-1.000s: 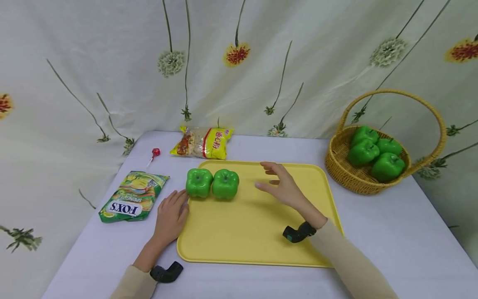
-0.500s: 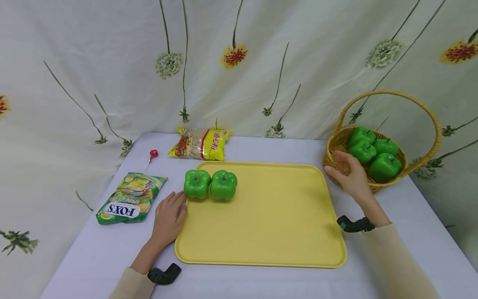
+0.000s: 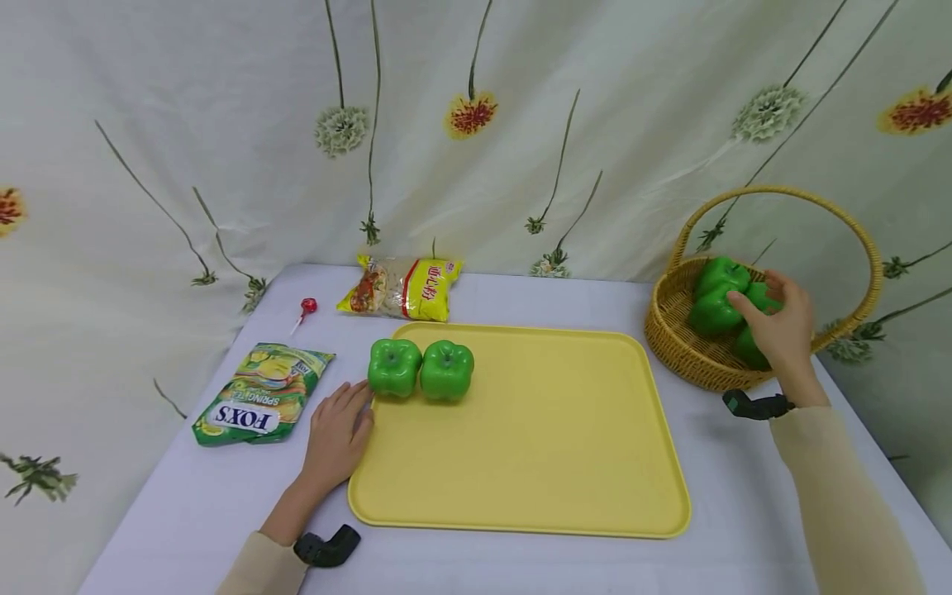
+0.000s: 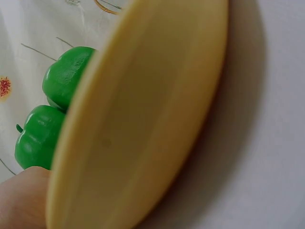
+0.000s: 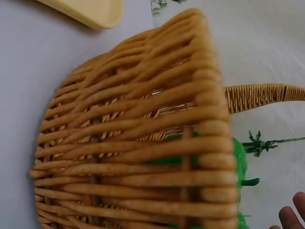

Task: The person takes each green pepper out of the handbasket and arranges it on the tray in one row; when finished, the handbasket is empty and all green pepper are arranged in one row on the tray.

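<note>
My right hand (image 3: 788, 326) is over the wicker basket (image 3: 687, 359), thumb and fingers spread around a green bell pepper (image 3: 762, 296). More green peppers (image 3: 714, 312) sit beside it, partly covered by the hand. In the right wrist view, the fingers (image 5: 289, 218) show above the rim at the lower right. My left hand (image 3: 338, 434) lies at the left edge of the yellow tray (image 3: 521, 446), its fingers extended and holding nothing. Two green peppers (image 3: 394, 368) stand side by side in the tray's back left corner, close to the left fingertips.
Left of the tray lies a green FOX'S candy bag (image 3: 260, 397), with a red lollipop (image 3: 308, 307) behind it. A yellow and clear food packet (image 3: 405, 287) lies behind the tray. The basket's tall handle (image 3: 788, 192) arches over it. A floral cloth (image 3: 632, 124) hangs behind.
My right hand has moved right from above the tray, past the basket's near left rim, to over the peppers inside. The left hand has stayed in place.
</note>
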A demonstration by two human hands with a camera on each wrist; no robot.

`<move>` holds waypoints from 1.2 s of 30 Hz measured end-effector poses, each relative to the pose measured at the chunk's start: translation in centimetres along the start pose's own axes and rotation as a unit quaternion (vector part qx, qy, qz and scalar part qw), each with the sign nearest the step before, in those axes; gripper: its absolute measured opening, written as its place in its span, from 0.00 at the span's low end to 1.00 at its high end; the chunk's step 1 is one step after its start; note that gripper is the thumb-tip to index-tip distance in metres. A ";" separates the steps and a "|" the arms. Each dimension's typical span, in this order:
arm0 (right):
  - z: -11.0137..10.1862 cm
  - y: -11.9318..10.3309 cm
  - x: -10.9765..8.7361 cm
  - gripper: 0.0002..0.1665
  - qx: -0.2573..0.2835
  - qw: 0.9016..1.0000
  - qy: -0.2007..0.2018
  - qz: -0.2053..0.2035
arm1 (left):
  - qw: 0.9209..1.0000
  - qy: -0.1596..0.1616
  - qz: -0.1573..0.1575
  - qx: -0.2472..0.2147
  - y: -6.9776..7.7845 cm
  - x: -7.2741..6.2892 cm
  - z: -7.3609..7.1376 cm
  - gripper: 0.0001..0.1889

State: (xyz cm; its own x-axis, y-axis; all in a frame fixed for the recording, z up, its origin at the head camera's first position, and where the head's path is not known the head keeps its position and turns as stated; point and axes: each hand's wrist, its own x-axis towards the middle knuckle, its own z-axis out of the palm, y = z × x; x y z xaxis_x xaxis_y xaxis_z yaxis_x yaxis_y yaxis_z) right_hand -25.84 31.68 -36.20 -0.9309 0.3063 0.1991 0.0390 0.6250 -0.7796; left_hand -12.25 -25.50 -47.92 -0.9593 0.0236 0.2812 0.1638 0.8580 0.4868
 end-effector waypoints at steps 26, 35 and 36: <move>2.4 2.4 1.9 0.53 -0.151 0.988 0.013 0.006 | 1.000 -0.001 -0.001 0.005 0.0 -0.1 -0.1 0.23; 2.4 2.2 1.8 0.52 -0.200 0.980 -0.015 0.003 | 1.000 -0.001 -0.004 0.001 0.0 -0.1 -0.1 0.23; 2.4 2.2 1.8 0.51 -0.205 0.979 -0.018 0.003 | 1.000 -0.001 -0.004 0.001 0.0 -0.1 -0.1 0.23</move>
State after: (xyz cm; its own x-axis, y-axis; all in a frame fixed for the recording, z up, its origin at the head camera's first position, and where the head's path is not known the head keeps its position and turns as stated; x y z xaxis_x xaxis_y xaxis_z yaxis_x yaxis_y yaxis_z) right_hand -28.33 31.93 -38.95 -0.9419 0.2901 0.1695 0.1797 0.8613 -0.4753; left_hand -12.17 -25.51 -47.83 -0.9610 0.0175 0.2760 0.1555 0.8595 0.4870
